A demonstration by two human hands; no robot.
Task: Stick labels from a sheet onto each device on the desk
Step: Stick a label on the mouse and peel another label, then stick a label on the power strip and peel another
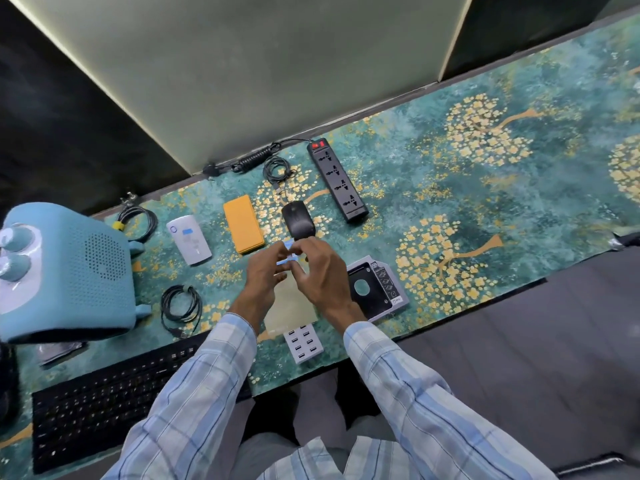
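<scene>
My left hand (265, 271) and my right hand (320, 271) meet above the desk and hold a small sheet of blue labels (289, 252) between their fingertips. The sheet is mostly hidden by my fingers. Just beyond it lies a black mouse (297, 220). An orange power bank (242, 223) lies left of the mouse. A white device (188, 239) further left carries a blue label. A black power strip (337, 180) lies at the back. A drive caddy (375, 289) sits right of my hands, and a grey USB hub (304, 342) lies between my forearms.
A teal speaker-like box (69, 275) stands at the left. A black keyboard (114, 400) lies at the front left. Coiled cables (181, 308) lie near it and at the back (277, 168). A green floral mat (485, 188) covers the desk.
</scene>
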